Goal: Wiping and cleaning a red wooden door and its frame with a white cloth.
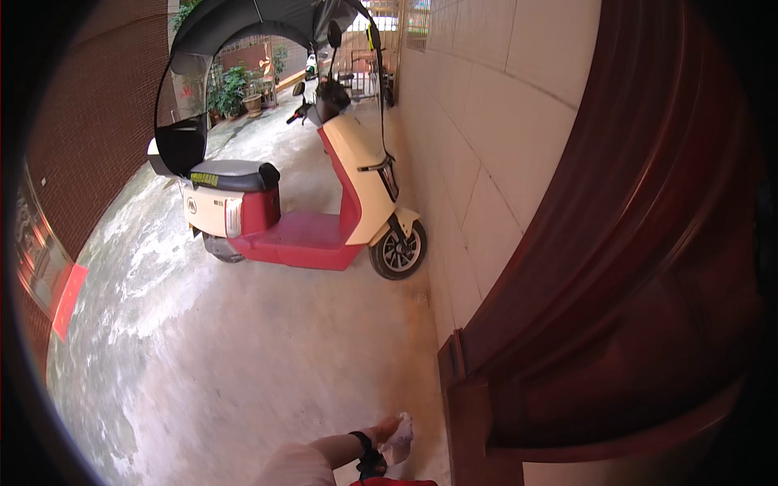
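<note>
My left hand (389, 432) is low in the view, with a black strap (365, 442) about its wrist and a light beige sleeve (298, 465) behind it. Something pale and whitish (398, 444) covers or lies at its fingers; whether this is a glove or a held cloth cannot be told, nor can the finger pose. A black object (371, 466) lies just below the wrist, and a bit of red material (395, 483) shows at the bottom rim. My right hand is out of view. Ahead, a cream and red electric scooter (310, 240) under a black canopy (243, 21) stands on the concrete floor (243, 364).
A pale tiled wall (480, 152) and a dark red-brown door frame (595, 255) run along the right. On the left are a brown brick wall (103, 121) and a red mat (70, 301). Potted plants (234, 88) and a barred gate (374, 24) stand at the back.
</note>
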A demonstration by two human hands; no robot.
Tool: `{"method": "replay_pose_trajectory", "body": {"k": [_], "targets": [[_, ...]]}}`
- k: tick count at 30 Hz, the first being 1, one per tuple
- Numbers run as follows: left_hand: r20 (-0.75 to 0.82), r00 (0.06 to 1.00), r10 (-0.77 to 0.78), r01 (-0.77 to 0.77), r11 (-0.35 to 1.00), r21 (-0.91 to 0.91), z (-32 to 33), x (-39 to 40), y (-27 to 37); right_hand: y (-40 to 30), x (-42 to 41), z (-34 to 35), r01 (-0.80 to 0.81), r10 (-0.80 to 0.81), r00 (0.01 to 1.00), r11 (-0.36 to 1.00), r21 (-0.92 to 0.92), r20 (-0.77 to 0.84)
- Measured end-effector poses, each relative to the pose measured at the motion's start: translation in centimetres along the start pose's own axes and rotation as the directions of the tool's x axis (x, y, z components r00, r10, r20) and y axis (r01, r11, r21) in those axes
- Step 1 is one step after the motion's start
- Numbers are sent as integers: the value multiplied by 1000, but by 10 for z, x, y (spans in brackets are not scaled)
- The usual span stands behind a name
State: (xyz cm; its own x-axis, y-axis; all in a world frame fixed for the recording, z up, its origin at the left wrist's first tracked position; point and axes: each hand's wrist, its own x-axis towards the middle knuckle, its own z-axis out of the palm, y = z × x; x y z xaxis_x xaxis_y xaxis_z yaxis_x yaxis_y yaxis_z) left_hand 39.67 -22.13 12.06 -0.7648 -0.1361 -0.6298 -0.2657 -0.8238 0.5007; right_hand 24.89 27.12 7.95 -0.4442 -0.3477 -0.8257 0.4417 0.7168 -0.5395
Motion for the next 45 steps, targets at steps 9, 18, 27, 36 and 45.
{"method": "replay_pose_trajectory", "body": {"k": [9, 18, 27, 36, 45], "targets": [[550, 834, -36, -90, 976, 200, 221, -132, 73, -321, -199, 125, 340, -409, 909, 837, 429, 77], [575, 810, -115, -232, 838, 494, 250, -201, 150, -365, -273, 140, 286, -497, 861, 652, 703, 110], [533, 831, -161, 21, 965, 260, 313, -199, 118, -310, -318, 115, 454, -514, 845, 545, 705, -147], [423, 905, -46, -160, 885, 438, 384, -220, 94, -247, -318, 100, 662, -330, 616, 708, 244, -715], [659, 700, -276, -515, 444, 733, 458, -239, 52, -260, -383, 62, 609, -405, 792, 464, 643, -457]]}}
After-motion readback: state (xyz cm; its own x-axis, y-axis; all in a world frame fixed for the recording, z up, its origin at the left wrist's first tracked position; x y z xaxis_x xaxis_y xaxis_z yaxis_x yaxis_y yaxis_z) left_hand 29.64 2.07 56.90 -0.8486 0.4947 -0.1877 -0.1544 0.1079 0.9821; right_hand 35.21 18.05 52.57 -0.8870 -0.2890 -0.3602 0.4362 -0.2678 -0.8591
